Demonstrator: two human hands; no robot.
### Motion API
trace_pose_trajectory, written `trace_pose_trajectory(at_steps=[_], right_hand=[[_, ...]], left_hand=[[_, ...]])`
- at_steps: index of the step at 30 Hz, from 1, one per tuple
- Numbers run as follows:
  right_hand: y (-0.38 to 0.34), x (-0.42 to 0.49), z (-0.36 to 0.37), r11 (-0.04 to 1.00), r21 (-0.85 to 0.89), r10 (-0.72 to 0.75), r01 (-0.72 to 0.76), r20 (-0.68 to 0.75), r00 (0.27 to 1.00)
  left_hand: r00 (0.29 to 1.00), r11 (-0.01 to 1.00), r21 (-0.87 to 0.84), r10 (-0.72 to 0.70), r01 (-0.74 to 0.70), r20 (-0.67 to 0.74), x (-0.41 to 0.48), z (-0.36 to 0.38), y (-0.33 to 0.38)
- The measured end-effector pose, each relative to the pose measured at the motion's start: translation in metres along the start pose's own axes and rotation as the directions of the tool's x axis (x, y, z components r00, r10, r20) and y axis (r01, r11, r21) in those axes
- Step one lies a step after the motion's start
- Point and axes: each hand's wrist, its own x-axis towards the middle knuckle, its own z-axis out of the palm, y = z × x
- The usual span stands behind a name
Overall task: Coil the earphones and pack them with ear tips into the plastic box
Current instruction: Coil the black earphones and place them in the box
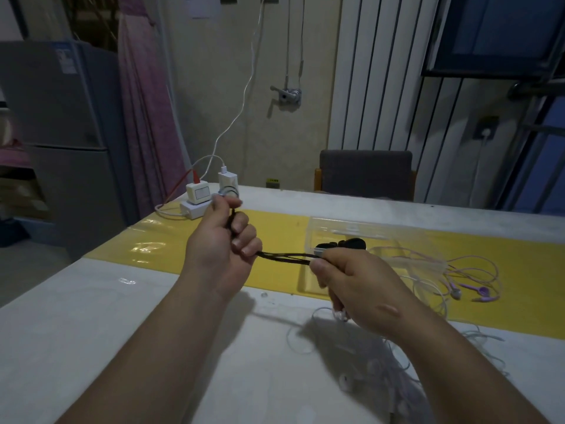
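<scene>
The black earphones (287, 257) are held over the counter (91, 316), the cord pulled straight between two hands. One end is squeezed in the closed grip of the left hand (220, 243). The other end is pinched in the grip of the right hand (351, 280). The plastic box (382, 231) is laid just behind, on a yellow mat (168, 240), with purple earphones (477, 290) beside it.
</scene>
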Motion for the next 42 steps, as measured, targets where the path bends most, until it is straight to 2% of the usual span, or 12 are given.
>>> trace_pose_trajectory(at_steps=[4, 6, 10, 14, 17, 20, 28, 32, 36, 42], right_hand=[[0.001, 0.003, -0.002, 0.999, -0.019, -0.036, 0.035, -0.061, 0.997], [0.002, 0.003, -0.005, 0.998, -0.048, -0.042, 0.04, -0.047, 0.998], [0.003, 0.002, -0.007, 0.993, -0.113, -0.044, 0.042, -0.012, 0.999], [-0.001, 0.0, -0.005, 0.998, -0.062, 0.0, 0.004, 0.075, 0.997], [-0.001, -0.002, -0.005, 0.998, -0.066, 0.022, -0.014, 0.124, 0.992], [0.001, -0.001, -0.006, 0.998, -0.055, 0.03, -0.024, 0.113, 0.993], [0.005, -0.001, -0.009, 0.998, -0.067, 0.022, -0.011, 0.158, 0.987], [0.001, -0.004, -0.008, 0.998, 0.033, 0.047, -0.054, 0.198, 0.979], [0.006, -0.001, -0.003, 0.996, 0.055, 0.058, -0.068, 0.162, 0.985], [0.009, 0.003, -0.003, 0.997, 0.068, 0.038, -0.04, 0.023, 0.999]], left_hand=[[0.99, 0.98, 0.178, -0.109, 0.092, 0.086, -0.006, 0.002, -0.004], [0.988, 0.97, 0.222, -0.123, 0.099, 0.097, -0.006, 0.002, -0.005], [0.996, 0.984, 0.176, -0.05, 0.037, 0.074, -0.005, 0.0, -0.001], [0.998, 0.986, 0.151, 0.064, -0.068, 0.029, -0.003, 0.0, 0.003], [0.991, 0.992, 0.058, 0.119, -0.116, -0.061, -0.001, -0.001, 0.005], [0.977, 0.987, -0.046, 0.142, -0.151, -0.159, 0.003, -0.002, 0.005], [0.977, 0.987, 0.092, 0.147, -0.134, -0.154, 0.002, -0.004, 0.002], [0.978, 0.985, 0.114, 0.144, -0.127, -0.154, 0.002, -0.005, 0.003], [0.994, 0.985, 0.146, 0.1, -0.092, -0.048, -0.003, -0.004, 0.004], [0.984, 0.91, 0.399, 0.048, -0.114, 0.17, -0.008, 0.0, -0.008]])
